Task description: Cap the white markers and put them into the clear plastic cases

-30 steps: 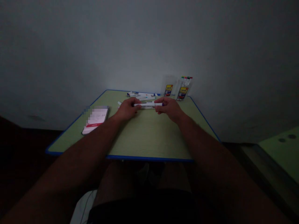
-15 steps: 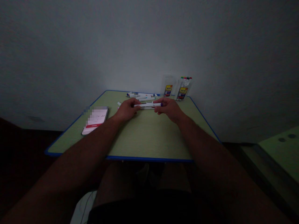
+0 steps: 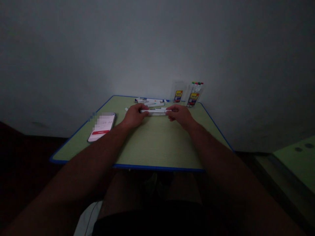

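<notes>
My left hand (image 3: pixel 135 116) is closed at the left end of a white marker (image 3: pixel 157 111), with thumb and fingers pinching it. My right hand (image 3: pixel 181 115) pinches the right end of the same marker, which lies level between the two hands. Just behind and below it show other white markers, partly covered by it and by my fingers. Farther back on the table, a loose heap of white markers (image 3: pixel 151 101) lies near the wall, some with coloured ends.
The light green table (image 3: pixel 157 144) has a blue edge. A phone (image 3: pixel 103 127) lies at its left with a lit screen. At the back right stand a clear case (image 3: pixel 178 95) and another case (image 3: pixel 194 96) holding several markers with coloured ends. A wall rises behind.
My right hand has shifted slightly to the right. The purple end seen at its fingers before no longer shows. My left hand keeps its grip, and the view has moved a little.
</notes>
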Motion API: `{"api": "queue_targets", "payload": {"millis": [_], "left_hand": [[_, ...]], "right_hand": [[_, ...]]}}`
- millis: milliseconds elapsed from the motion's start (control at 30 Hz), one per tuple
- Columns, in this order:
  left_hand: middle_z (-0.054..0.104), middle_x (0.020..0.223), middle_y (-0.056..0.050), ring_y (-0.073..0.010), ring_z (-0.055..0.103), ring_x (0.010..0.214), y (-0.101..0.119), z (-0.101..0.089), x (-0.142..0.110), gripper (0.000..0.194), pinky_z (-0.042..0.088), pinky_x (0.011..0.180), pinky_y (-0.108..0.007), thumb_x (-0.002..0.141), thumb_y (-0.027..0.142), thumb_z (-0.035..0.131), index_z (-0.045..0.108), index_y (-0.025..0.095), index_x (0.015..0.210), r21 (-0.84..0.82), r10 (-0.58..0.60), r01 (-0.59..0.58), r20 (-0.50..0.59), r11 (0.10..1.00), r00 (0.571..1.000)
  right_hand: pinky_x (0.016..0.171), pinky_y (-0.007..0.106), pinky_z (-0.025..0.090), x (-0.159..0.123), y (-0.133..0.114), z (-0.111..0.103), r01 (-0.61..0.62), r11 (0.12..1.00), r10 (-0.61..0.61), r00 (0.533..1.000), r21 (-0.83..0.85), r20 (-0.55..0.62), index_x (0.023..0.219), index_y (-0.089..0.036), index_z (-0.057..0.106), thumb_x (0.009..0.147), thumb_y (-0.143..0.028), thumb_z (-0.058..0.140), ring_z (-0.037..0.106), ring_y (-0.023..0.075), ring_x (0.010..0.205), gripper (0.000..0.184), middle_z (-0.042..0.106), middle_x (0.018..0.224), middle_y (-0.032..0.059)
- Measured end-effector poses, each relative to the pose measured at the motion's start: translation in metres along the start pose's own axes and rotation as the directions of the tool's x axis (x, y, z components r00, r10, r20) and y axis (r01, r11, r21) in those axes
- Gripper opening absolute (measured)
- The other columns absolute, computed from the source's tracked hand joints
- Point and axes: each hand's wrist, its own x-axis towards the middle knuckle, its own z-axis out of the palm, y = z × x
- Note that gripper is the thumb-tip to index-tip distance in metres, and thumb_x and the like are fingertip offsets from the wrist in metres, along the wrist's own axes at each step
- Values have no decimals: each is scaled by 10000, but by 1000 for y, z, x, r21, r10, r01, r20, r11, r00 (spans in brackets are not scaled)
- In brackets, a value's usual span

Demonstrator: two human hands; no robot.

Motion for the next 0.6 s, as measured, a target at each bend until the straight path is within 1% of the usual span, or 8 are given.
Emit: {"api": "queue_targets", "payload": {"millis": [167, 300, 400, 600], "left_hand": [[710, 849, -44, -196, 617, 789, -1, 0, 0, 151, 487, 764, -343, 753, 179, 718, 728, 182, 904, 10, 20, -20, 10, 1000, 1000], [700, 826, -44, -190, 609, 764, -5, 2, 1, 202, 482, 739, -339, 765, 181, 698, 740, 175, 962, -3, 13, -13, 11, 1000, 1000], [697, 821, -45, -187, 609, 761, -5, 2, 1, 211, 481, 741, -338, 766, 176, 693, 744, 175, 970, -23, 10, -10, 9, 1000, 1000], [692, 805, -39, -183, 611, 756, -3, 2, 1, 203, 480, 739, -334, 754, 172, 693, 742, 176, 951, -35, 17, -17, 9, 999, 1000]], "right_hand": [[480, 213, 513, 2, 3, -3, -14, 999, 13, 1000, -31, -26, 808, -153, 692, 720, -141, 814, 593, 98, 525, 151, 664, 621, 3], [483, 209, 518, 5, 5, -6, -33, 999, 31, 998, -25, -45, 815, -152, 700, 728, -125, 800, 594, 94, 512, 135, 665, 615, 1], [495, 212, 528, 5, 5, -7, -46, 999, 44, 997, -24, -62, 827, -155, 705, 743, -116, 785, 601, 95, 516, 121, 668, 622, 2], [509, 213, 535, 4, 4, -7, -36, 999, 35, 999, -19, -42, 828, -153, 707, 735, -139, 814, 610, 97, 531, 143, 676, 636, 9]]}}
